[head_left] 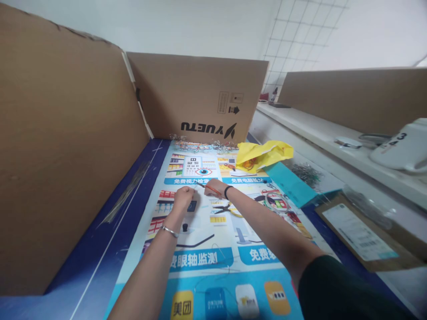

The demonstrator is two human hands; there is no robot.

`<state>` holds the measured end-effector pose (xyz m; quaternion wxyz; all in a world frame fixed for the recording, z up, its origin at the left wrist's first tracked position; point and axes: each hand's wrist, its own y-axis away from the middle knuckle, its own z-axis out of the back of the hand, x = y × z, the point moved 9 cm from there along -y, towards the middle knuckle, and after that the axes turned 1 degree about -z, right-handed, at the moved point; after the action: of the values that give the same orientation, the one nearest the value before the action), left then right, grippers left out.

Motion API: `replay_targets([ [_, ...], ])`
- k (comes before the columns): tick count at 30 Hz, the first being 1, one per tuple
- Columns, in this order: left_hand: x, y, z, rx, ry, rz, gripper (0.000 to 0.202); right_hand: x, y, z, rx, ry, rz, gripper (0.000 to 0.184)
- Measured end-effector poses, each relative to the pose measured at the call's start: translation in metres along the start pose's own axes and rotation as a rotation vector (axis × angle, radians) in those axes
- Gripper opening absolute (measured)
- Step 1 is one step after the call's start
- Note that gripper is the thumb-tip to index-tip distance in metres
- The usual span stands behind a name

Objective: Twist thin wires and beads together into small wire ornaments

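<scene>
My left hand [183, 196] is closed in a fist above a printed poster [213, 262] laid on the blue table. It wears a silver bracelet at the wrist. My right hand [215, 187], with a black band on the wrist, is pinched on a thin orange-red wire [213, 190] that runs toward the left hand. The two hands are close together, a short gap between them. What the left fingers grip is too small to make out. Yellow-handled pliers [224, 208] lie on the poster just below the right hand.
Tall cardboard panels stand at the left [60, 146] and at the back [196, 95]. A yellow plastic bag [263, 153] lies at the back right. A coil of wire [276, 200], a pile of small metal parts [305, 171] and a cardboard parcel [362, 233] lie at the right.
</scene>
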<state>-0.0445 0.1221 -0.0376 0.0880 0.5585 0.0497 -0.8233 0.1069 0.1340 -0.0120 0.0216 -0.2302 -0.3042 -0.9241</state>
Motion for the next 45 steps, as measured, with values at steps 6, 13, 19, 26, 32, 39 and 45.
replay_targets([
  [6, -0.005, 0.0, -0.002, 0.043, 0.023, -0.031, 0.016, -0.001, 0.0, 0.0, 0.109, -0.178, 0.049, 0.033],
  [13, -0.008, -0.001, -0.004, 0.065, 0.045, -0.022, 0.014, -0.002, -0.004, -0.008, 0.298, -0.325, 0.091, 0.042],
  [19, -0.01, 0.0, -0.003, 0.067, 0.047, -0.01, 0.014, -0.001, -0.005, -0.01, 0.324, -0.325, 0.099, 0.041],
  [26, -0.009, 0.002, -0.002, 0.055, 0.041, 0.007, 0.014, -0.003, -0.003, -0.008, 0.246, -0.28, 0.088, 0.039],
  [32, -0.008, 0.003, -0.001, 0.044, 0.042, 0.018, 0.014, -0.003, -0.001, -0.006, 0.198, -0.255, 0.068, 0.036],
  [39, -0.001, 0.0, -0.003, 0.048, 0.071, 0.045, 0.013, -0.006, -0.005, -0.006, 0.136, -0.214, 0.101, 0.033],
  [45, -0.005, 0.0, 0.001, 0.04, 0.115, 0.052, 0.014, 0.001, -0.002, -0.004, 0.216, -0.185, 0.153, 0.038],
])
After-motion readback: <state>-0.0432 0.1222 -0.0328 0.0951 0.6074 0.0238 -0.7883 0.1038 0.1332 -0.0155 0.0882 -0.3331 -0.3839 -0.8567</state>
